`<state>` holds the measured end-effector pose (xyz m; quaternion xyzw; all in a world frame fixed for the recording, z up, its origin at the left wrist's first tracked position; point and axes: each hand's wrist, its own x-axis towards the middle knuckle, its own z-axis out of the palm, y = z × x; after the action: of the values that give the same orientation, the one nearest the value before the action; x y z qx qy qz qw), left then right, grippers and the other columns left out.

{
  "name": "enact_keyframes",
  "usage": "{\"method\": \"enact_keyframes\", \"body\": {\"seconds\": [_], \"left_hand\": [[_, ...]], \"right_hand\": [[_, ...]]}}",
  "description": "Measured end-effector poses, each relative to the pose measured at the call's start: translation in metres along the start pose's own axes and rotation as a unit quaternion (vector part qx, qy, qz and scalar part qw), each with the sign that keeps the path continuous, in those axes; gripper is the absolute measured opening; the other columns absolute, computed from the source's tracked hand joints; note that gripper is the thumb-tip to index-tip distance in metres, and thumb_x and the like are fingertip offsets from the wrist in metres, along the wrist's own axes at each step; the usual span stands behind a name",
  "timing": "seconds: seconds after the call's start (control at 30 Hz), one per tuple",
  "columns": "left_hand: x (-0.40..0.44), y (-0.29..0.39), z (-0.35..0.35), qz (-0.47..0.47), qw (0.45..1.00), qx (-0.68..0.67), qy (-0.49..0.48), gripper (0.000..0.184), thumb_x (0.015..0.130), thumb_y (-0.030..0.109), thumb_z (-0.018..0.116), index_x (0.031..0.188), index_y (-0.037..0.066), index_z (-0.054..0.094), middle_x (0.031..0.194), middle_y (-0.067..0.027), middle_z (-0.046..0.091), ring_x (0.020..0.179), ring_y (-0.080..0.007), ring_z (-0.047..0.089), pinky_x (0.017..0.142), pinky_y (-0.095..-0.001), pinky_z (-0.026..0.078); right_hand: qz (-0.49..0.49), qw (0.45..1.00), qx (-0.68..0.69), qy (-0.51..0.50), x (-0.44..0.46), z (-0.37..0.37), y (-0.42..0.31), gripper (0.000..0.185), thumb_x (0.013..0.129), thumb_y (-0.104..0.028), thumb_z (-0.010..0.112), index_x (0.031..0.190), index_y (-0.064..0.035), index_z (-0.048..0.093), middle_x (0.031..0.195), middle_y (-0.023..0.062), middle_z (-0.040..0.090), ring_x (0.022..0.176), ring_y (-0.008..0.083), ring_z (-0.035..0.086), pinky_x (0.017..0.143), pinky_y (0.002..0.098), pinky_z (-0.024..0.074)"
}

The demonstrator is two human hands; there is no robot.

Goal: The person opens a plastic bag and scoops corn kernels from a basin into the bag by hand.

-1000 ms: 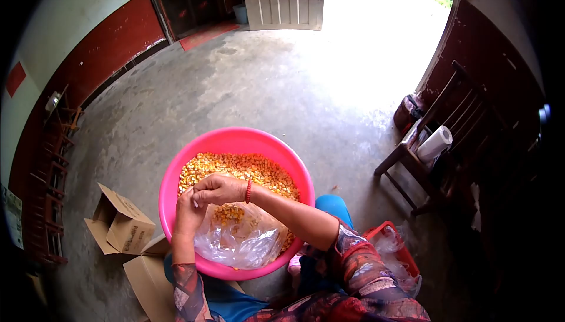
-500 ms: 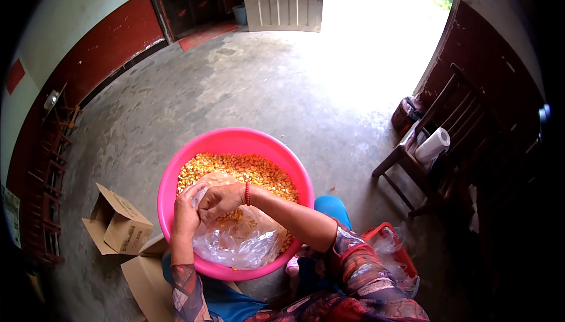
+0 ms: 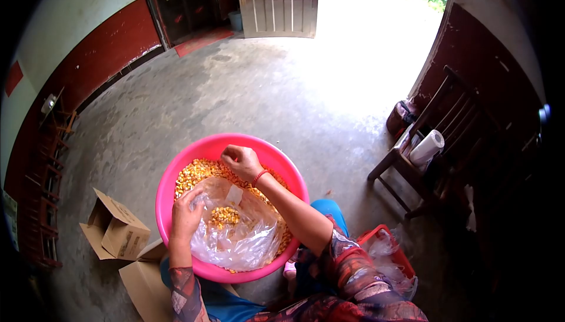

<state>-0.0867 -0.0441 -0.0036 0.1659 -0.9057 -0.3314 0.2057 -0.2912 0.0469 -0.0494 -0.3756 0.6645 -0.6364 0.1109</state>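
Observation:
A pink basin [image 3: 166,198] in front of me holds yellow corn kernels [image 3: 197,174]. On the kernels lies a clear plastic bag [image 3: 250,242], its mouth spread wide, with a small heap of kernels showing in its middle. My left hand [image 3: 187,216] grips the bag's left edge, fingers bent around the plastic. Over the far side of the basin, my right hand [image 3: 240,162] is raised above the corn, its fingers curled together and apart from the bag. Whatever it may hold is hidden. A red bead bracelet [image 3: 259,176] circles the right wrist.
Cardboard boxes [image 3: 120,228] stand left of the basin. A red basket [image 3: 406,263] with plastic bags is to the right. Beyond it, a wooden chair [image 3: 391,163] carries a white paper roll [image 3: 428,147]. A metal door [image 3: 276,13] stands open at the back.
My right hand has moved up and away from my left hand, to the basin's far side. The bag's mouth has spread, showing kernels inside. My left hand stays at the bag's left edge.

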Motion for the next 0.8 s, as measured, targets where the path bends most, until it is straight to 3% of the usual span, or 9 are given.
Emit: {"method": "enact_keyframes", "body": {"seconds": [0.07,0.1,0.17,0.2,0.33,0.43,0.57,0.8], "left_hand": [[-0.001,0.0,0.0,-0.019,1.0,0.0,-0.002,0.029,0.072,0.0,0.06,0.102,-0.002,0.063,0.103,-0.018,0.062,0.099,-0.031,0.06,0.089,-0.035,0.046],[-0.001,0.0,0.0,-0.016,1.0,0.0,-0.001,0.029,0.072,0.0,0.06,0.102,-0.002,0.063,0.103,-0.018,0.062,0.099,-0.031,0.06,0.089,-0.035,0.046],[-0.001,-0.003,0.0,-0.008,1.0,0.009,0.0,0.029,0.072,0.0,0.06,0.101,-0.002,0.063,0.104,-0.0181,0.062,0.1,-0.031,0.059,0.089,-0.0352,0.045],[-0.001,-0.004,0.001,-0.007,1.0,0.01,0.0,0.029,0.072,0.0,0.06,0.101,-0.002,0.063,0.104,-0.0181,0.062,0.1,-0.031,0.059,0.089,-0.0352,0.045],[-0.001,-0.005,0.002,-0.004,1.0,0.007,0.002,0.029,0.073,0.001,0.06,0.102,-0.002,0.063,0.104,-0.0182,0.062,0.1,-0.031,0.059,0.089,-0.0354,0.045],[-0.001,-0.006,0.001,-0.006,1.0,0.008,-0.001,0.029,0.073,0.001,0.06,0.102,-0.001,0.063,0.104,-0.0181,0.062,0.1,-0.031,0.059,0.089,-0.0354,0.045],[0.0,0.002,-0.001,-0.003,1.0,0.016,-0.008,0.029,0.073,0.001,0.061,0.102,-0.001,0.063,0.103,-0.0178,0.062,0.099,-0.031,0.059,0.089,-0.0352,0.045],[0.0,-0.003,0.001,-0.027,1.0,0.008,0.0,0.032,0.071,-0.001,0.062,0.102,-0.001,0.063,0.103,-0.0159,0.063,0.099,-0.0291,0.06,0.089,-0.0348,0.046]], "right_hand": [[-0.098,0.983,-0.155,0.001,-0.002,0.0,0.011,0.014,0.074,-0.014,0.063,0.087,-0.0081,0.065,0.075,0.01,0.062,0.07,0.0253,0.062,0.064,0.0364,0.0488],[-0.063,0.976,-0.202,-0.042,-0.006,0.0,0.008,0.023,0.073,-0.018,0.062,0.095,-0.0117,0.065,0.088,0.0108,0.062,0.085,0.0313,0.059,0.073,0.0415,0.048],[-0.102,0.952,-0.283,-0.049,-0.014,0.008,0.014,0.032,0.076,-0.021,0.064,0.107,-0.0124,0.061,0.105,0.0114,0.058,0.095,0.0309,0.058,0.08,0.0421,0.0465],[-0.077,0.938,-0.326,-0.091,-0.015,0.01,0.017,0.034,0.08,-0.024,0.061,0.113,-0.0138,0.058,0.112,0.0112,0.055,0.101,0.031,0.055,0.085,0.0425,0.0445],[-0.067,0.937,-0.306,-0.157,-0.015,0.016,0.033,0.032,0.087,-0.03,0.053,0.114,-0.0142,0.057,0.11,0.0128,0.055,0.102,0.0305,0.055,0.084,0.0428,0.0452],[-0.078,0.927,-0.331,-0.157,-0.014,0.016,0.036,0.031,0.087,-0.031,0.054,0.111,-0.0125,0.058,0.11,0.0135,0.055,0.101,0.031,0.055,0.083,0.0429,0.046],[-0.064,0.928,-0.337,-0.143,-0.015,0.019,0.032,0.03,0.086,-0.033,0.054,0.107,-0.011,0.058,0.109,0.0138,0.056,0.101,0.0312,0.055,0.082,0.0427,0.0465],[-0.098,0.941,-0.317,-0.064,-0.015,0.026,0.044,0.018,0.082,-0.022,0.055,0.088,-0.0059,0.057,0.086,0.0163,0.058,0.081,0.0345,0.059,0.069,0.0458,0.0481]]}}
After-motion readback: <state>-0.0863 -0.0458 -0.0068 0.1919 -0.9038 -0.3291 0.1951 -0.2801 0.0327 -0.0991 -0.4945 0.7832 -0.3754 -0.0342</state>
